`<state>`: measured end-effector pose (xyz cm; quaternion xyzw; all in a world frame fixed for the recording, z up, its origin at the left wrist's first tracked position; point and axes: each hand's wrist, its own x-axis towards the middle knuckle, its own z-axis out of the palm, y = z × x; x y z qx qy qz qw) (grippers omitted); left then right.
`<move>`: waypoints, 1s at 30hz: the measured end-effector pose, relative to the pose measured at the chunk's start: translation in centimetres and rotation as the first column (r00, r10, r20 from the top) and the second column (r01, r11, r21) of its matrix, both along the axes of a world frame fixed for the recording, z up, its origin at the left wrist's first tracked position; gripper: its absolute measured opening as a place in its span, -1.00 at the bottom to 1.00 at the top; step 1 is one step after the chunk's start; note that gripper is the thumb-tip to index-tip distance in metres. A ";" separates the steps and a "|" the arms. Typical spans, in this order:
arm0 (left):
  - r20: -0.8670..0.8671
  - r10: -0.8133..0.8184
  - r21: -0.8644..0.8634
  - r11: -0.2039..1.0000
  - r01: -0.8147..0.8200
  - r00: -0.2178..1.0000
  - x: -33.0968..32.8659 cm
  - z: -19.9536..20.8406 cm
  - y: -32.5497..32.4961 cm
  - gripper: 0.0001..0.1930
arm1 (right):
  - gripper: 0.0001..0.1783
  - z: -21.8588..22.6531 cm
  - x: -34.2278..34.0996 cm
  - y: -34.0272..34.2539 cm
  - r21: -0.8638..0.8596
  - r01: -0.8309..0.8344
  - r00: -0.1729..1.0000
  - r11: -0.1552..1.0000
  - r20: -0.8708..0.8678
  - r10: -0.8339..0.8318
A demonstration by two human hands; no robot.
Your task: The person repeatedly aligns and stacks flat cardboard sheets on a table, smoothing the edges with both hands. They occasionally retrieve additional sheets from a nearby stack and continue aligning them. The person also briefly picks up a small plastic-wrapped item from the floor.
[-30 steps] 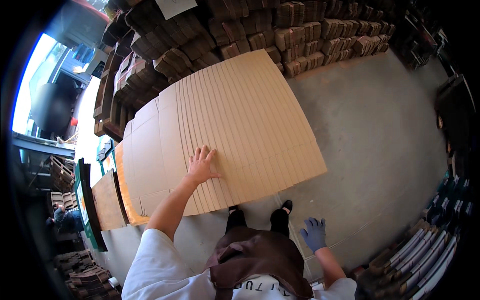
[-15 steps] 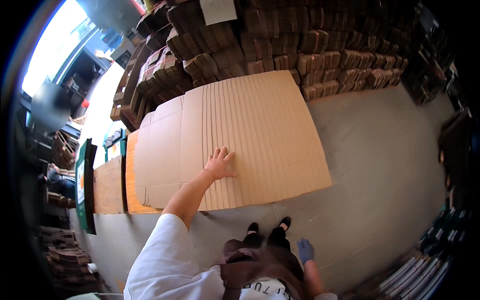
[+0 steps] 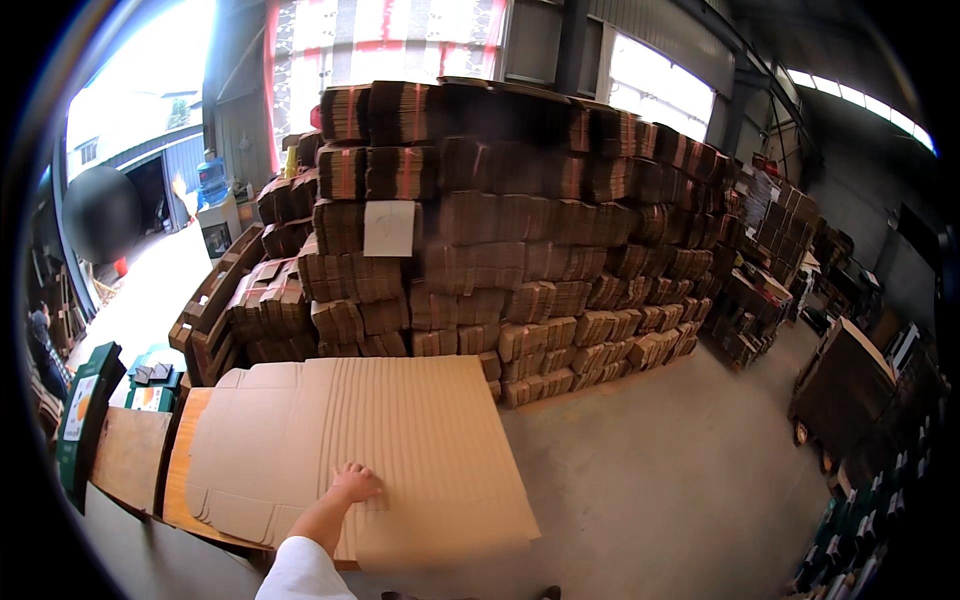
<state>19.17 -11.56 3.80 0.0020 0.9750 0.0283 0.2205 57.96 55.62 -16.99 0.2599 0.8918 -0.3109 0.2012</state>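
A fanned stack of flat brown cardboard sheets, creased for folding, lies on a wooden table. Its overlapping edges make narrow strips across the middle. My bare left hand rests palm down on these strips, fingers spread and gripping nothing. A white sleeve covers my upper left arm. The right hand is out of the picture.
Bundled flat cardboard rises in a high wall behind the table. On the left are a wooden pallet and green printed boxes. A wheeled cart stands at the right, on the grey floor.
The view has tilted up, so the table and cardboard sit lower in it. My gloved right hand has left the picture. My left hand remains on the sheets.
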 end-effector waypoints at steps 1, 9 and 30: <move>-0.019 0.032 0.014 0.999 -0.031 0.999 0.0 -0.1 1.7 -0.24 | -0.50 -0.4 -0.9 3.5 0.019 -0.003 0.999 1.000 -0.036 0.004; -0.204 0.247 0.115 0.967 -0.228 0.947 3.8 -1.0 16.9 -0.26 | -0.52 8.3 -19.7 23.4 0.193 -0.329 0.917 0.924 -0.166 0.361; -0.161 0.590 0.317 0.790 -0.524 0.791 -20.9 5.6 23.6 -0.38 | -0.81 60.8 -83.4 11.8 0.857 -0.391 -0.159 0.336 -0.422 0.892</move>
